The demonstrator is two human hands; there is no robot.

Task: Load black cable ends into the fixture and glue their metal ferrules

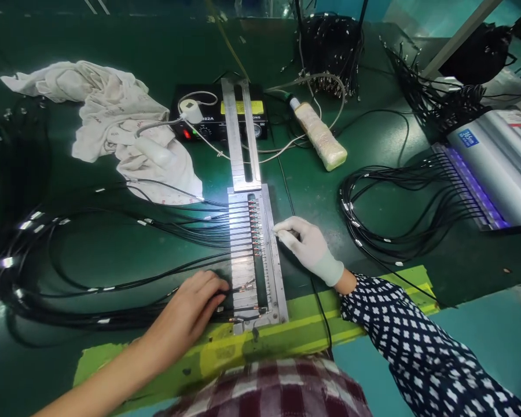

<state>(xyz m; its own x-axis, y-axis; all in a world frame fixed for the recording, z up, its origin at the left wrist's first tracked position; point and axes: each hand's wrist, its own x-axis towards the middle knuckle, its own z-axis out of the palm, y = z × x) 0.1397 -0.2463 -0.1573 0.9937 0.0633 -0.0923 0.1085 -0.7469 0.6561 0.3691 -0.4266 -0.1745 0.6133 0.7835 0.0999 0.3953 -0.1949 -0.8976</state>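
Observation:
A long metal fixture (267,260) lies in front of me, with a row of thin black cables (204,231) laid side by side in its upper slots. The cables' small coloured tips line up along the fixture's inner gap. My bare left hand (197,298) is closed at the fixture's lower left edge, its fingertips pinching a black cable whose end reaches across the metal. On my right hand (310,246) there is a white glove. Its thumb and forefinger are pressed together at the fixture's right edge; whatever lies between them is too small to name.
Behind the fixture stands a black control box (204,124) with a lit red switch. A white cloth (108,116) lies left of it, a wrapped bottle (321,136) right. A silver lamp unit (499,162) glows violet over more cables. Yellow-green tape (316,313) covers the near edge.

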